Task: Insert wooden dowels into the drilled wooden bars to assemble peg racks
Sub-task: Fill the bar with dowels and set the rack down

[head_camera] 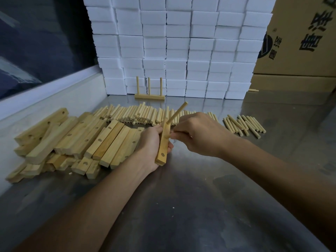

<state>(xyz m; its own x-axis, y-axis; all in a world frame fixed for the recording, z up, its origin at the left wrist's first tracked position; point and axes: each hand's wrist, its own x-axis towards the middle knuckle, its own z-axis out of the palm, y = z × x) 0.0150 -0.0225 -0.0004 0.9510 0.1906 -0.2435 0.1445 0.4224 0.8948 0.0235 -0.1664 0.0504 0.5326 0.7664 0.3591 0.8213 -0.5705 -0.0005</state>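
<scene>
So the left hand (151,142) was wrapped around a drilled wooden bar (163,144), holding it tilted up off the steel tabletop (200,206), fingers curled behind it and the thumb side toward the camera. One dowel (177,112) was already stuck in the top hole, poking up and to the right. The bottom hole of the bar was open. The right hand (198,133) had its fingers pinched on a second dowel (170,135), with the tip right at the bar's middle hole; couldn't tell how far in it was, the hand covered most of it.

Left of the hands sat a messy pile of drilled bars (72,140). Behind them was a long row of loose dowels (138,115), plus a smaller bunch of dowels (243,125) off to the right. A finished peg rack (149,92) with three pegs stood upright farther back, just in front of a wall of stacked white foam blocks (181,48). Cardboard boxes (300,42) were at the far right.
</scene>
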